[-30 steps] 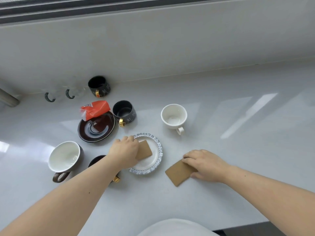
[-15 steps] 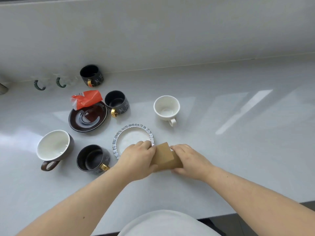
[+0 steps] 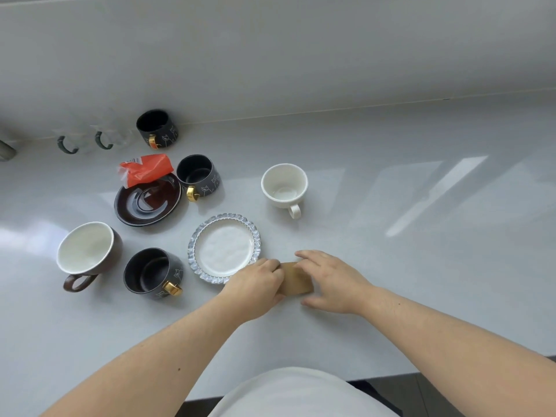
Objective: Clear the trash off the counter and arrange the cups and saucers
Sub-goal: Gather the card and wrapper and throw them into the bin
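Observation:
Brown paper pieces (image 3: 296,279) lie stacked on the white counter (image 3: 421,281), just right of a ruffled clear saucer (image 3: 224,246). My left hand (image 3: 255,284) pinches their left edge. My right hand (image 3: 329,281) rests on their right side with its fingers spread. An orange wrapper (image 3: 146,170) leans on the rim of a dark brown saucer (image 3: 147,203). A white cup (image 3: 284,186) stands to the right. Three black cups with gold handles stand at the back (image 3: 156,127), beside the dark saucer (image 3: 198,177) and in front (image 3: 153,270). A brown mug with a white inside (image 3: 87,252) is at the left.
Two clear glass cups with green handles (image 3: 87,139) stand against the back wall at the left. The counter's front edge (image 3: 391,374) runs close to my body. The right half of the counter holds only light reflections.
My left hand lifted a brown paper off the ruffled saucer and brought it right onto the paper under my right hand. Both hands now meet over the stacked papers.

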